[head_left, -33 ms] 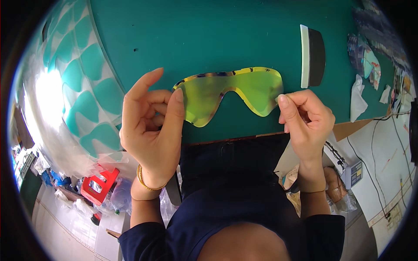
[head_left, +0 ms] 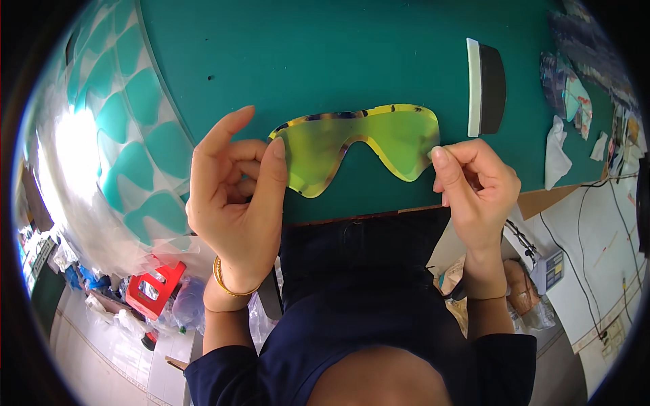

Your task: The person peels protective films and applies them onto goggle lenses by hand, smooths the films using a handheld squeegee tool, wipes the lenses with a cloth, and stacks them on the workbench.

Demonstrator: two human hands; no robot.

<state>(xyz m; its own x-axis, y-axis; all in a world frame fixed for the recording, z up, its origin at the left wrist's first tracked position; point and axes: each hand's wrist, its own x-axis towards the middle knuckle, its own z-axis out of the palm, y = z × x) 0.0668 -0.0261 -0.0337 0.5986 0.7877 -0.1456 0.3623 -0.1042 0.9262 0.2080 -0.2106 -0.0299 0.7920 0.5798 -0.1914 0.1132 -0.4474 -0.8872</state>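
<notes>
Yellow-green goggle lens (head_left: 355, 150) spans between both hands: left hand (head_left: 233, 193) and right hand (head_left: 474, 186) each pinch one end above the green bench (head_left: 325, 61).

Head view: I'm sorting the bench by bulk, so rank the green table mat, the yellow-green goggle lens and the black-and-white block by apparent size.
1. green table mat
2. goggle lens, held nearer the camera, so it looks enlarged
3. black-and-white block

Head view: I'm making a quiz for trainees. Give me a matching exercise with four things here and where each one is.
Things:
1. goggle lens
2. grey-and-white block
3. red stool
4. gold bangle

Places:
A. left wrist
B. on the green table, upper right
C. pinched between both hands
D. floor, lower left

Pairs: 1-C, 2-B, 3-D, 4-A
</notes>
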